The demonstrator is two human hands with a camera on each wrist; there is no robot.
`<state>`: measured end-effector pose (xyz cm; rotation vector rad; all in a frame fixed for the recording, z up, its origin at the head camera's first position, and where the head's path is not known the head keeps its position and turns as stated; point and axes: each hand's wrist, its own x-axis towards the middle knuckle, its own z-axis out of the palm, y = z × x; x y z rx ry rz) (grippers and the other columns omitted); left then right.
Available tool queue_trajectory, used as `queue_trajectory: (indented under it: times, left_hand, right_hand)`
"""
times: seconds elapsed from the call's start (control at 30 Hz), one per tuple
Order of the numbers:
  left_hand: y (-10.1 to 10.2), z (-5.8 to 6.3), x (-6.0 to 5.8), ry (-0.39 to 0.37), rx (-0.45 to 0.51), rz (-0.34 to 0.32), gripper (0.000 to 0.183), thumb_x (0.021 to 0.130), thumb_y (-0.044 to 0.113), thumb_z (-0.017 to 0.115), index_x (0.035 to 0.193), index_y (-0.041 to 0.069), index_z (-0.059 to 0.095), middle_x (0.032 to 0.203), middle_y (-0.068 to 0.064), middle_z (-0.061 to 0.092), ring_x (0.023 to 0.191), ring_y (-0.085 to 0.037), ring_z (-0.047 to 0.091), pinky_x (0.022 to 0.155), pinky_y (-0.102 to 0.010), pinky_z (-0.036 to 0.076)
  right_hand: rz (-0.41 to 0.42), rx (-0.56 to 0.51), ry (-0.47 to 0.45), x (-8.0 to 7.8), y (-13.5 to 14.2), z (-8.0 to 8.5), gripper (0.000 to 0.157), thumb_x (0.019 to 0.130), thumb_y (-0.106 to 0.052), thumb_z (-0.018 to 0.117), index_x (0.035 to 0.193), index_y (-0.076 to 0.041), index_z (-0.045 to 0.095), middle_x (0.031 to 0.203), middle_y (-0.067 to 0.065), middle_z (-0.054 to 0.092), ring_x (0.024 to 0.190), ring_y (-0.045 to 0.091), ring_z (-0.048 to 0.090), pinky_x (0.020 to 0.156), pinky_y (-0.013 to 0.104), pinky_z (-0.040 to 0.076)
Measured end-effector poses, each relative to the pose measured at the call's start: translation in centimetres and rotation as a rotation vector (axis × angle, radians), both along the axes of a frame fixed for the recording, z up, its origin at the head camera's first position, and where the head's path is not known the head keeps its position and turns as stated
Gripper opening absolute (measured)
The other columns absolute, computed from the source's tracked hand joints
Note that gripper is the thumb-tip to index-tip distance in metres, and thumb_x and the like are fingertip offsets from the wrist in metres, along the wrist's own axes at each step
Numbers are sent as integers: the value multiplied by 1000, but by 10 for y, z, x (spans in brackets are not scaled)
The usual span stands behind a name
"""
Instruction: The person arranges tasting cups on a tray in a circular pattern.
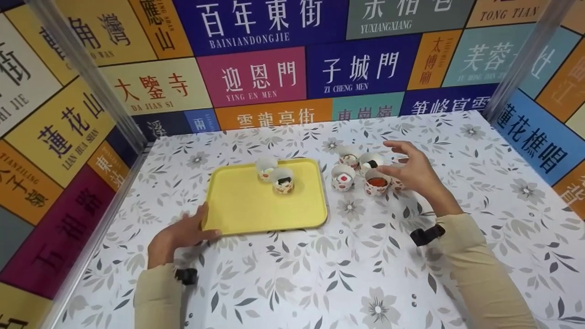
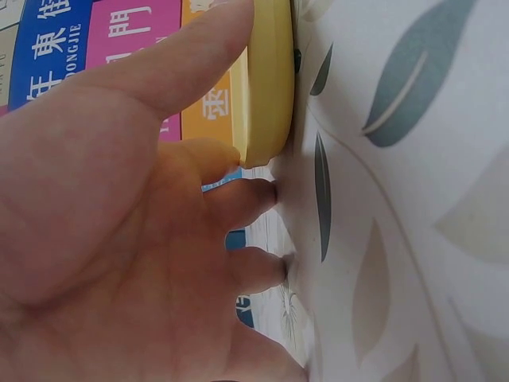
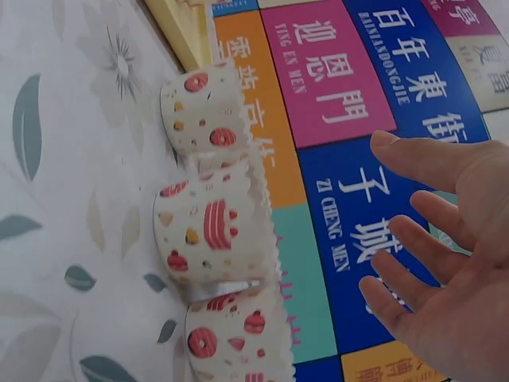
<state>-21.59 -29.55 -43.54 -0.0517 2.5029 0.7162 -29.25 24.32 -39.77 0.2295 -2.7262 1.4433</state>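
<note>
My left hand (image 1: 185, 230) touches the near left corner of a yellow tray (image 1: 242, 205), its thumb by the front edge and its fingers at the left side. In the left wrist view the thumb lies against the tray rim (image 2: 270, 87). My right hand (image 1: 413, 169) hovers with spread fingers over several printed paper cups and holds nothing. Among them are a cup with orange filling (image 1: 377, 187), a cup with a pink-dotted white piece (image 1: 343, 183) and a cup with a black-and-white piece (image 1: 371, 160). The right hand partly hides another cup (image 1: 397, 183).
Two paper cups stand on the tray's far side: a cup with something white (image 1: 266, 171) and a cup with a dark piece (image 1: 283, 185). A floral cloth (image 1: 292, 283) covers the table. Colourful sign-printed panels (image 1: 260, 75) enclose the back and sides.
</note>
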Motion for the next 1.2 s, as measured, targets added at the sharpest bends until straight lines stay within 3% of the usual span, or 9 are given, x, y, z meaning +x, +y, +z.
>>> queue_trajectory:
  times: [0.3,0.57,0.9,1.2]
  left_hand:
    - [1,3,1,4,3,-11,108,90,63,62,162,22,-7,167,-23,-8,152,-49,-11,118,-72,1]
    - [1,3,2,10,4,-6,107,91,61,63,162,22,-6,168,-22,-7,152,-50,-10,119,-72,1]
    - [0,0,0,6,-11,-1,107,89,64,62,162,23,-6,168,-21,-7,153,-49,-9,119,-71,2]
    - [0,1,2,4,-6,-5,109,89,66,61,162,23,-7,166,-27,-9,152,-49,-10,118,-72,4]
  right_hand:
    - [-35,-42,44,-7,22,-19,75,89,-26,78,152,-9,41,159,18,37,148,40,32,119,59,28]
    - [-53,-46,-34,-11,35,-25,86,85,-37,81,155,-17,36,166,14,25,151,45,21,120,63,23]
    - [6,-33,-2,-16,47,-35,87,86,-25,80,157,-10,32,163,19,29,150,44,24,119,61,26]
    - [39,-60,-112,-22,53,-45,91,89,-17,77,160,-9,21,165,23,22,151,49,21,119,64,26]
